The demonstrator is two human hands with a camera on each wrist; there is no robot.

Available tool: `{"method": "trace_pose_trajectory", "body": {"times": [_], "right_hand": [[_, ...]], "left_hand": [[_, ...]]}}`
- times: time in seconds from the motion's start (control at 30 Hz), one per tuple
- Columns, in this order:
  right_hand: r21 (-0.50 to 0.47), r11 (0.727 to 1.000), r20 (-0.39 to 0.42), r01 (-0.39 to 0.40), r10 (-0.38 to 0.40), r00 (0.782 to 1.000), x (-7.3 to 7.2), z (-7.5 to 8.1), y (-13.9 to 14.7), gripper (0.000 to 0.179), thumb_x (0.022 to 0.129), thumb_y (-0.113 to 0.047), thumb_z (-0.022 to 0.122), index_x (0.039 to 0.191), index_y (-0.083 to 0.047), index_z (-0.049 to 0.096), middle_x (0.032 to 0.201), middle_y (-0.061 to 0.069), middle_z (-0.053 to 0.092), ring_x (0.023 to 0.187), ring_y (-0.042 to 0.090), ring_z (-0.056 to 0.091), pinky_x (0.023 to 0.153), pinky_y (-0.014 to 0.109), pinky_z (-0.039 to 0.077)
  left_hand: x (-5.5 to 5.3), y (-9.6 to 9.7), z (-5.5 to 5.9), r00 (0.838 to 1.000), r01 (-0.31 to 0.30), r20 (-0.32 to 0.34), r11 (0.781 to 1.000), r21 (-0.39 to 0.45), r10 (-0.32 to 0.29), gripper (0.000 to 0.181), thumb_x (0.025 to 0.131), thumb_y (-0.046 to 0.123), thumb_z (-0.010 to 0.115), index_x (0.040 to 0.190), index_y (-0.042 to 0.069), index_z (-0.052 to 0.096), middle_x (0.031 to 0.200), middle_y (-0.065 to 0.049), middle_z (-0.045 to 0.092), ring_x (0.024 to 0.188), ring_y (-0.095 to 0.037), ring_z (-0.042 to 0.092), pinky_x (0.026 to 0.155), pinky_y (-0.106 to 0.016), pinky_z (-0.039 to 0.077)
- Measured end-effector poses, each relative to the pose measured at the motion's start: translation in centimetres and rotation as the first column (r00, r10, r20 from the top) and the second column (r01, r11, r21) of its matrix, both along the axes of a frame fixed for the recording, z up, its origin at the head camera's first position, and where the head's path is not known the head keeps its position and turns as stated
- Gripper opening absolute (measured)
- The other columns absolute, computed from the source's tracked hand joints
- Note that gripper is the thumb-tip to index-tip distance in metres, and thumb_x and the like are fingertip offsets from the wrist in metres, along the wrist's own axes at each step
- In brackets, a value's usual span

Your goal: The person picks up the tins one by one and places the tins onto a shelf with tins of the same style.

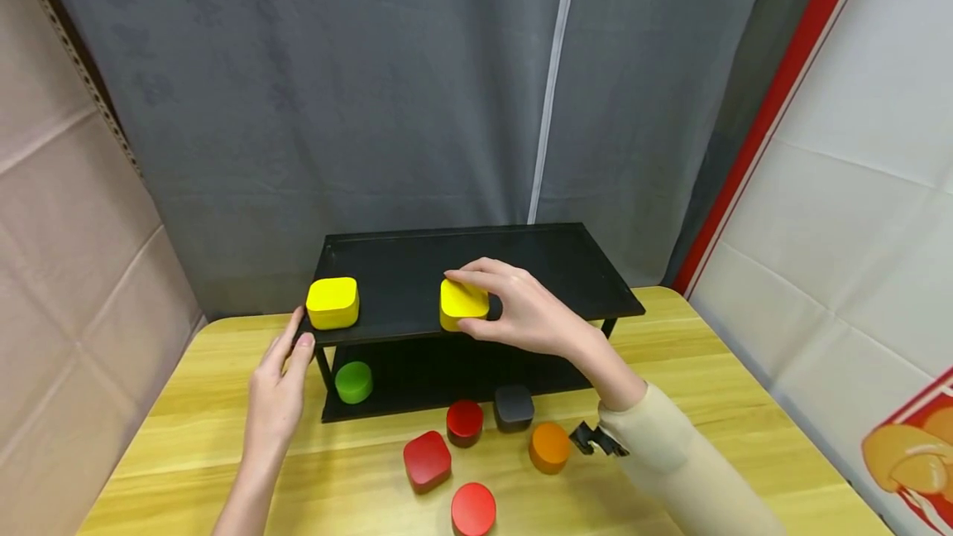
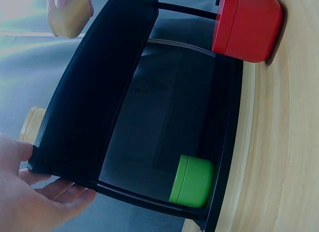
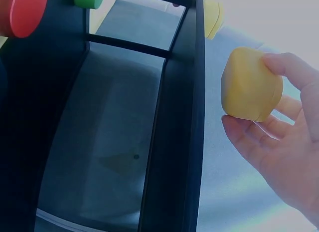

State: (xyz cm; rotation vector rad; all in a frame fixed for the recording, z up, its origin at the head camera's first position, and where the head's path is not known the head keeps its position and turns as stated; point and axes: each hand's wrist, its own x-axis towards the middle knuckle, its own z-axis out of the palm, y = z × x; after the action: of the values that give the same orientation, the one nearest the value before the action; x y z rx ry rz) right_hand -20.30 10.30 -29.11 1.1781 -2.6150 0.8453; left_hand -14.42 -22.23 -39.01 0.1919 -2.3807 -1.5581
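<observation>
My right hand (image 1: 521,304) pinches a yellow rounded-square block (image 1: 457,304) between thumb and fingers at the front middle of the black two-tier shelf's top (image 1: 402,271). In the right wrist view a gap shows between that block (image 3: 249,87) and the top board. A second yellow block (image 1: 332,303) sits on the top board's left front corner. Beside it, my left hand (image 1: 279,387) holds the shelf corner, thumb and fingers about the edge (image 2: 94,184). On the lower tier, at the left, stands a green round block (image 1: 353,383).
On the wooden table in front of the shelf lie a red rounded-square block (image 1: 428,461), red round blocks (image 1: 465,423), a dark grey block (image 1: 514,408) and an orange round block (image 1: 549,447). A grey curtain (image 1: 357,106) hangs behind; white panels (image 1: 841,230) flank the sides.
</observation>
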Motion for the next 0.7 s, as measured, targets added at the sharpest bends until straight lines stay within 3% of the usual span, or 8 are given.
{"method": "trace_pose_trajectory", "body": {"times": [0.7], "right_hand": [[0.032,0.999,0.054,-0.033,0.031,0.998,-2.7,0.2,-2.4,0.056,0.093,-0.021,0.075,0.146,-0.012,0.059,0.136,0.005,0.063,0.111,0.017,0.059,0.093,0.025,0.059]], "left_hand": [[-0.2,0.0,-0.3,1.0,-0.004,0.003,1.0,0.002,0.004,0.054,0.108,0.049,0.045,0.16,0.035,0.035,0.169,-0.005,0.033,0.157,-0.035,0.029,0.125,-0.064,0.029]]}}
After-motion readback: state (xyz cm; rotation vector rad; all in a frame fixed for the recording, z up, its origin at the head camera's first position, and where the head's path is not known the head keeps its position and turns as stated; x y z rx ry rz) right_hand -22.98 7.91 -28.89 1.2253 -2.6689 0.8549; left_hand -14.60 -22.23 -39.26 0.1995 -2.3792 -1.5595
